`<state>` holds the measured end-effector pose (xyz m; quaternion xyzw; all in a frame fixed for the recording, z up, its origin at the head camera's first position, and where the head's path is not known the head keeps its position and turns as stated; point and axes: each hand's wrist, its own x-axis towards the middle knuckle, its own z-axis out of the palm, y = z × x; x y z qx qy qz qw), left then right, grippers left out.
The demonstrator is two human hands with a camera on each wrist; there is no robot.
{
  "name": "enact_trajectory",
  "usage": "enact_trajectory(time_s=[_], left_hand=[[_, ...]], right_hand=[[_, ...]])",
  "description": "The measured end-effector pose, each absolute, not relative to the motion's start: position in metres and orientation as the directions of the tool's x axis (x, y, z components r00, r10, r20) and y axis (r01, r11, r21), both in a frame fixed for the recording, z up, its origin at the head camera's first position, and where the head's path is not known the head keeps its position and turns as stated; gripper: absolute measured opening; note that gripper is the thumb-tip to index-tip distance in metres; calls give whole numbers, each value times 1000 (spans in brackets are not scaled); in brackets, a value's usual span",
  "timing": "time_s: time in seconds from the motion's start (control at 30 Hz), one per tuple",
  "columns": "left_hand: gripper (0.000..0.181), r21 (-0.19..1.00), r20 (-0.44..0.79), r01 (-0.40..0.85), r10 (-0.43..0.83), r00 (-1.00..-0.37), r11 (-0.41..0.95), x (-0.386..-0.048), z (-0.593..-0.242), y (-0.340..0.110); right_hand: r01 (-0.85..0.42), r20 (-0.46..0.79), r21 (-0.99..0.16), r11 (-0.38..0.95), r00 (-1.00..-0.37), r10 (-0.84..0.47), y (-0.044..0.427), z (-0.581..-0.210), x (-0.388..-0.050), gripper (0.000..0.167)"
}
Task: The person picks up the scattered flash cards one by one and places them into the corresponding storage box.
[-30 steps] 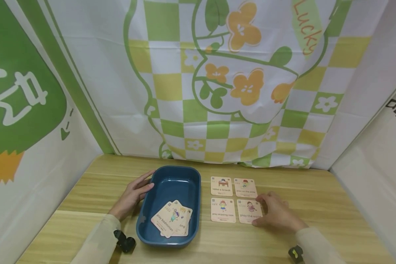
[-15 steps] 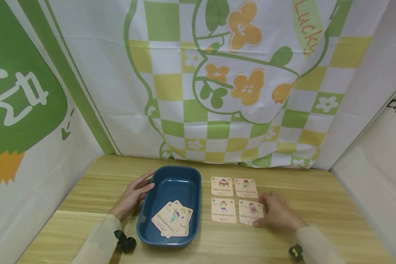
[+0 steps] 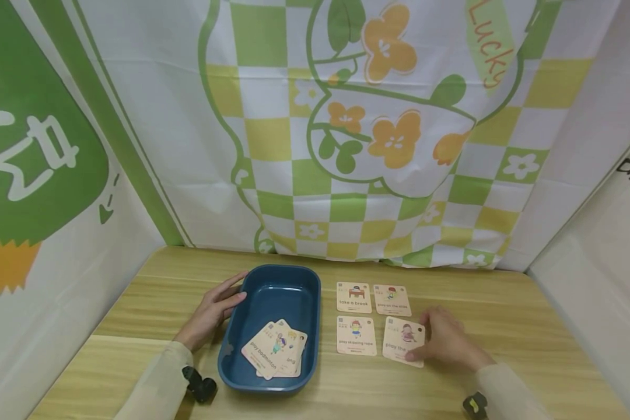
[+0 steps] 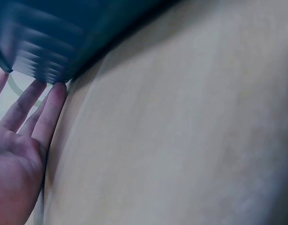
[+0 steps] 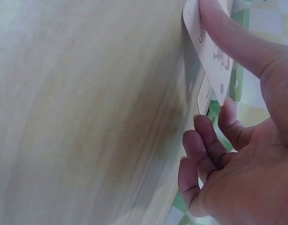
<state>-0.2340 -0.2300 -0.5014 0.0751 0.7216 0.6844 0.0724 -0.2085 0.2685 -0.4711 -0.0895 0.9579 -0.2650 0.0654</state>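
My left hand [image 3: 213, 308] rests against the left side of a dark blue tray [image 3: 265, 272], and in the left wrist view its straight fingers [image 4: 50, 110] touch the tray's wall. The right hand [image 3: 448, 341] pinches a square picture card [image 3: 399, 341] reading "play the", its other words covered by the thumb. In the right wrist view that card [image 5: 209, 54] stands tilted with one edge off the table, thumb across its face and index fingertip at a corner. Several cards [image 3: 273, 348] lie overlapped inside the tray, "play badminton" on top.
Three more cards lie flat on the wooden table [image 3: 189, 280]: "take a break" [image 3: 353, 297], "play on the slide" [image 3: 392, 301] and "play skipping rope" [image 3: 355, 335]. Behind the table hangs a checkered cloth [image 3: 310, 192], with white and green side walls left and right.
The "play the" card has slid right, away from its neighbours, and turned slightly as my right hand drew it along. The left hand and tray have stayed in place.
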Motion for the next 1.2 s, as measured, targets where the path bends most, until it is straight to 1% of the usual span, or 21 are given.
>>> enact_trajectory(time_s=[0.1,0.23,0.37,0.67,0.83,0.97,1.1,1.2], left_hand=[[64,999,-3,7,209,-978,48,-234,-502,-230],[64,999,-4,5,208,-978,45,-234,-502,-230],[63,999,-1,9,212,-977,46,-234,-502,-230],[64,999,-2,7,208,-978,43,-234,-502,-230],[65,999,-6,4,206,-979,49,-235,-501,-230],[64,999,-9,2,203,-979,52,-235,-502,-230],[64,999,-8,2,203,-979,51,-235,-502,-230],[64,999,-6,4,204,-979,48,-235,-502,-230]], right_hand=[[-143,-67,-551,822,-975,-214,272,-472,-209,71],[-146,-61,-609,780,-971,-230,275,-468,-208,60],[-159,-58,-634,757,-966,-251,276,-460,-205,48],[-219,-27,-617,756,-954,-298,280,-446,-197,31],[-268,21,-590,761,-948,-318,281,-443,-192,17],[-291,40,-592,751,-942,-333,282,-443,-190,7],[-286,39,-595,751,-944,-329,282,-442,-188,4],[-288,44,-594,751,-944,-327,282,-442,-188,5]])
